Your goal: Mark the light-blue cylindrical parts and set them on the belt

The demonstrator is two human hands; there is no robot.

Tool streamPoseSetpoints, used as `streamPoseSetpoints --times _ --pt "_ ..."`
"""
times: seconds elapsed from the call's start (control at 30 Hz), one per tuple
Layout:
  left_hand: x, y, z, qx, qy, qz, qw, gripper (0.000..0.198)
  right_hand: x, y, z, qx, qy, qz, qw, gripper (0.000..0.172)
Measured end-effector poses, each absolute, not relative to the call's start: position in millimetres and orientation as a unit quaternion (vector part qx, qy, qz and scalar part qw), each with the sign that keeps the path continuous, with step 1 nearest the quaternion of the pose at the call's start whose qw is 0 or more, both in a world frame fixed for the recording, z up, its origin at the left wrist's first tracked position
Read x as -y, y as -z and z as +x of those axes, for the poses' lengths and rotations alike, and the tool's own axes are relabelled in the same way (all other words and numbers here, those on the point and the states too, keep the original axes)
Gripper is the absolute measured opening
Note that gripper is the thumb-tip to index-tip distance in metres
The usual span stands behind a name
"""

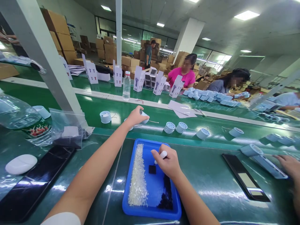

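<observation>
My left hand (135, 116) grips a pale blue cup (145, 117); my right hand (167, 163) pinches a white plug (163, 155) over the blue tray (152, 213), where a fumble could scatter the clear granules (138, 176)

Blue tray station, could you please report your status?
Right hand holding white rounded piece over blue tray. Left hand on pale-blue round container. Nothing blocking either hand.

The scene is brightly lit by ceiling panels (246, 15), and further light is admitted through the far windows (217, 58). Streaks of glare are thrown across the glossy green workbench (206, 184), only faint shadows are cast, and the straight posts (44, 62) are bowed by wide-angle distortion near the edges.
</observation>
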State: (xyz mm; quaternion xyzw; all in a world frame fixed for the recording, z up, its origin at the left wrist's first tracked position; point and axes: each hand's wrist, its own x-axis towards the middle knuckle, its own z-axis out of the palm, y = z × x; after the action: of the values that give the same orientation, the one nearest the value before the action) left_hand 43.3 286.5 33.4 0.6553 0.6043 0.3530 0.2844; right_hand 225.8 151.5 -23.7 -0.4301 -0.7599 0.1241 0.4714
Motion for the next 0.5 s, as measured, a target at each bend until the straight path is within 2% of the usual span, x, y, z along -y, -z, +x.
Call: streamPoseSetpoints --times 0.17,0.5 --pt "-288.5 -29.7 47.9 -0.596 -0.386 0.606 0.358 0.063 -153.3 21.9 226.5 0.753 -0.111 -0.442 0.474 0.046" --pt "-292.1 -27.5 52.2 -0.538 -0.440 0.571 0.437 0.052 -155.6 23.4 229.2 0.747 -0.100 -0.452 0.478 0.046"
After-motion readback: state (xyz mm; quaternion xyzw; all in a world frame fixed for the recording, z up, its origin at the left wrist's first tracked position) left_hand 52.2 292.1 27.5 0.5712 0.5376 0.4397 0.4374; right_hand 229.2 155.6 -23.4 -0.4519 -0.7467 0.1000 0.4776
